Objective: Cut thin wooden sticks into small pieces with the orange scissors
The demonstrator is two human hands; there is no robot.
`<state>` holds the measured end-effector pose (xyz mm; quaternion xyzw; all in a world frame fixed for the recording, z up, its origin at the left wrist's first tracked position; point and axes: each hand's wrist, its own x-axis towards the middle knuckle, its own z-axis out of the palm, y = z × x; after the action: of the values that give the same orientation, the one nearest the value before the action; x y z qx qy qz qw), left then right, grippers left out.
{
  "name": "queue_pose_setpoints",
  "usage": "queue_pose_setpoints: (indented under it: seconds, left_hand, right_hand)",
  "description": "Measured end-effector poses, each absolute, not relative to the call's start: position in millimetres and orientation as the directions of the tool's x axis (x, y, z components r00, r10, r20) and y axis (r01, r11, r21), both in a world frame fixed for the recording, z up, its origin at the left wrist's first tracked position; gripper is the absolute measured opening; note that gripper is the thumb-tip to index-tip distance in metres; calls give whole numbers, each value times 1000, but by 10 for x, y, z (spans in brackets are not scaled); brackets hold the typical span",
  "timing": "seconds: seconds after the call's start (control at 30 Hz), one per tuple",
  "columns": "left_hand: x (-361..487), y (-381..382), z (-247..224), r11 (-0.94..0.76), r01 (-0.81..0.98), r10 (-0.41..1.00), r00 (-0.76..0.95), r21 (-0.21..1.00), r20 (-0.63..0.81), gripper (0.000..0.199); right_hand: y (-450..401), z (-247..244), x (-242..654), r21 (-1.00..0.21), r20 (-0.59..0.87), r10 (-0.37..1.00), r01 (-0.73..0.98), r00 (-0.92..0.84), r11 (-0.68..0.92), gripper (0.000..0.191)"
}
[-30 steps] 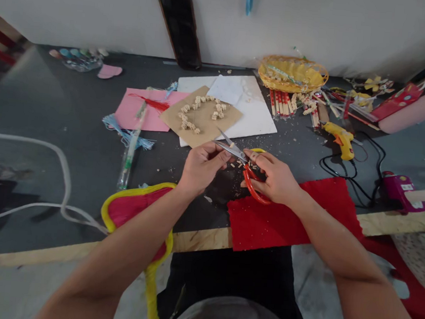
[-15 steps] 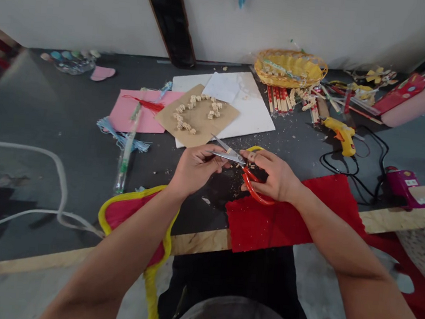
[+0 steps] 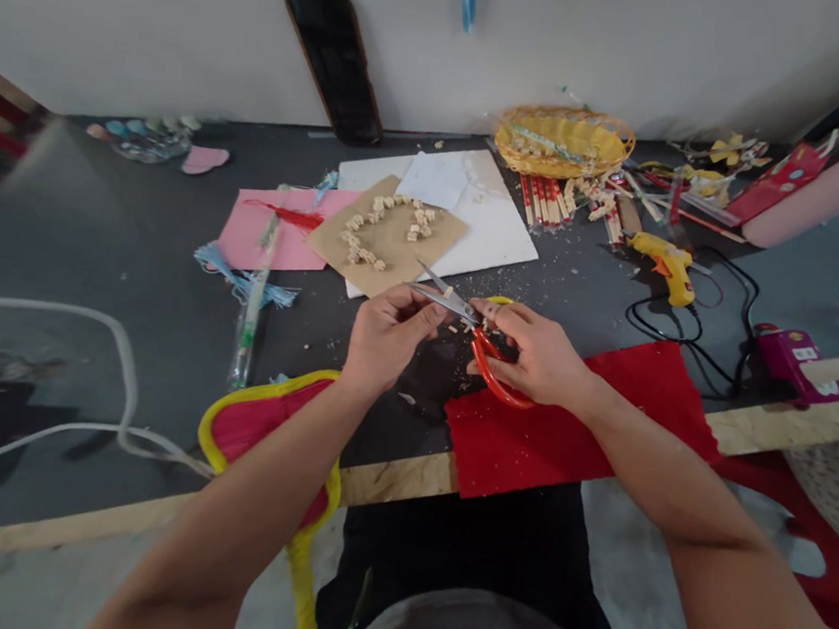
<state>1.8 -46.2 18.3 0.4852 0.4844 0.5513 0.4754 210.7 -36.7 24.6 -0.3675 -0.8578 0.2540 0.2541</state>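
Note:
My right hand [image 3: 537, 354] grips scissors [image 3: 489, 360] with red-orange handles, their blades parted and pointing left. Fingers of my left hand [image 3: 392, 332] are pinched together at the blades. A small pale piece [image 3: 449, 293] sits between the blades, close to my left fingertips; the fingers partly hide what they hold. Under the hands, pale crumbs and cut bits are scattered on the dark table. Just beyond lies a brown paper square [image 3: 396, 244] bearing an arc of small pale clusters [image 3: 354, 240].
A red cloth [image 3: 572, 416] lies by the right forearm at the table edge. A yellow glue gun [image 3: 664, 267] with its cord is to the right. Behind are a wicker basket [image 3: 561, 165] and red-and-cream sticks [image 3: 543, 200]. A yellow-rimmed pink object [image 3: 263, 423] is under the left forearm.
The view has shifted slightly. The scissors blades stay parted around the small pale piece, and both hands keep nearly the same pose.

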Motion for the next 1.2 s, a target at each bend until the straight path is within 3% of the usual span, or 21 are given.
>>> queue_pose_setpoints:
  seconds: [0.27,0.6,0.93,1.2]
  left_hand:
    - [23,-461,217,-35,-145,998,-61,989,26,22]
    - [-9,-451,215,-3,-130,999,-35,991,-2,20]
    - [8,-468,189,-105,-63,994,-39,992,103,16]
    - [24,-461,241,-2,-153,999,-45,988,-5,26]
  right_hand:
    - [-326,190,2144,-592,230,759,532,-609,606,76]
    - [-330,226,2148,-565,242,730,519,-640,642,71]
    - [-377,266,2117,-587,266,755,520,-600,620,69]
    - [-343,256,2149,-576,187,764,562,-617,594,76]
